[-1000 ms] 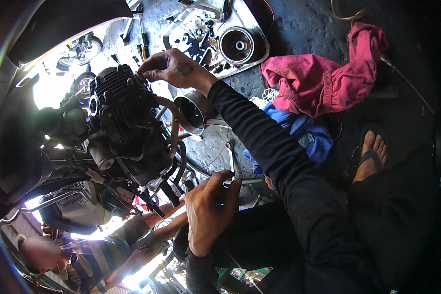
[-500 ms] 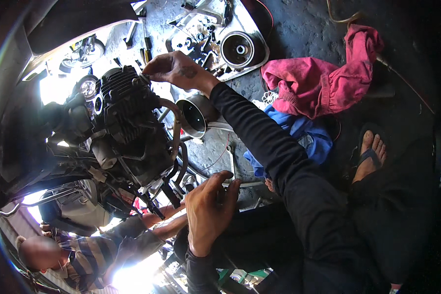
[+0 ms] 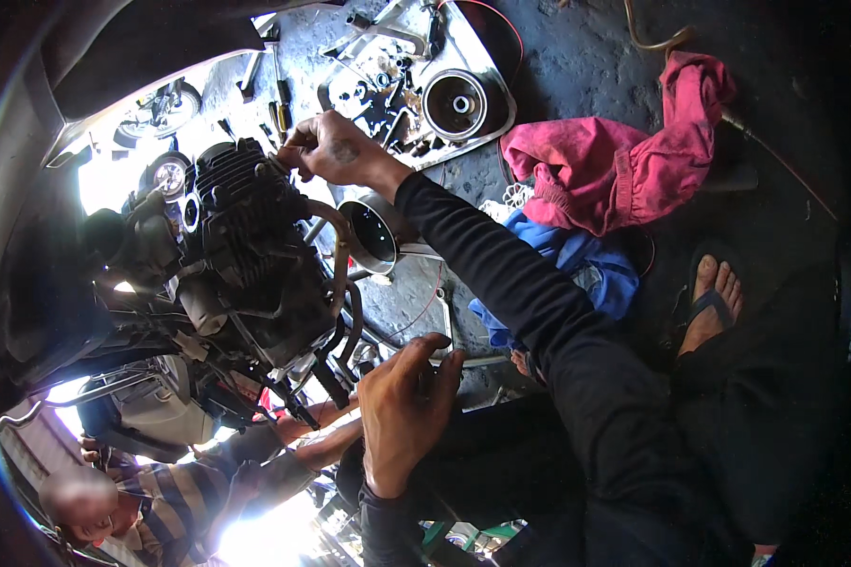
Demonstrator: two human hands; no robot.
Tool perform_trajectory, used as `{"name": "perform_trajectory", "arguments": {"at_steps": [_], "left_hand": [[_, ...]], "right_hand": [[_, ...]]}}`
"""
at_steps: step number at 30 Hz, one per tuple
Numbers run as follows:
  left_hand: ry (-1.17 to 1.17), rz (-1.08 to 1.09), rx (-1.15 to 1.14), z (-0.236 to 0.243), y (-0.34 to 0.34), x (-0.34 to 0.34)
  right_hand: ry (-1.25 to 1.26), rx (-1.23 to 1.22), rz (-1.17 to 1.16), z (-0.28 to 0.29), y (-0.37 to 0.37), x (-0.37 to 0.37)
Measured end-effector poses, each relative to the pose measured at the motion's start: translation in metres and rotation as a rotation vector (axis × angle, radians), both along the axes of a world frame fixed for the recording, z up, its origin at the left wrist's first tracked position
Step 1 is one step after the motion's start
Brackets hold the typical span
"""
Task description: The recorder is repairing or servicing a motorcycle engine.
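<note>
A dark finned motorcycle engine (image 3: 241, 217) fills the left of the view, partly in shadow. My right hand (image 3: 336, 151) reaches across to its upper right corner. Its fingers are bent and pinched at the cylinder's edge; what lies between them is too small to make out. Lower down, my left hand (image 3: 402, 406) hovers with the back showing, index finger and thumb curved but apart. Nothing is visible between them, and the other fingers are mostly hidden. Just beyond those fingertips a ring-ended wrench (image 3: 446, 312) lies on the floor, its near end covered.
Loose parts and a round drum (image 3: 456, 104) lie on a metal tray (image 3: 496, 80) at the top. Right of it are a red cloth (image 3: 624, 175) and a blue cloth (image 3: 586, 255). A round metal can (image 3: 373, 231) stands beside the engine. Another person (image 3: 180, 491) is at lower left.
My right hand has dropped slightly, its fingers curling more tightly at the engine's corner. My left hand has hardly moved. The whole scene sits slightly lower in the view.
</note>
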State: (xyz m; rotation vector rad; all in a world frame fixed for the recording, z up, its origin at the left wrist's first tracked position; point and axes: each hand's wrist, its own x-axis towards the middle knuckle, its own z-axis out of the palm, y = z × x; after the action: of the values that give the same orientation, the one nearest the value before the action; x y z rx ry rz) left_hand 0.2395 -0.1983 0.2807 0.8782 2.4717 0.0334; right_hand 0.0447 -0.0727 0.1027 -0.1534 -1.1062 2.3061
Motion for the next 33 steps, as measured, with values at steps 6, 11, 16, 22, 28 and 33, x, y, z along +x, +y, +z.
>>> {"name": "perform_trajectory", "arguments": {"at_steps": [6,11,16,22,28,33], "left_hand": [[0.003,-0.003,0.030,0.002,0.008,0.001],[0.020,0.019,0.041,0.003,0.013,0.003],[0.027,-0.012,0.020,0.004,0.011,0.002],[0.034,-0.037,0.014,0.005,0.009,0.001],[0.018,-0.012,0.002,0.003,0.009,0.002],[0.011,-0.025,0.034,0.001,0.012,0.000]], "right_hand": [[-0.162,0.285,-0.115,0.009,-0.007,-0.005],[-0.177,0.324,-0.017,0.005,-0.003,-0.001],[-0.199,0.396,0.068,-0.002,-0.002,-0.010],[-0.134,0.381,-0.082,0.004,-0.008,-0.006],[-0.244,0.533,-0.075,0.006,0.002,-0.006],[-0.276,0.430,0.103,0.019,0.011,0.008]]}}
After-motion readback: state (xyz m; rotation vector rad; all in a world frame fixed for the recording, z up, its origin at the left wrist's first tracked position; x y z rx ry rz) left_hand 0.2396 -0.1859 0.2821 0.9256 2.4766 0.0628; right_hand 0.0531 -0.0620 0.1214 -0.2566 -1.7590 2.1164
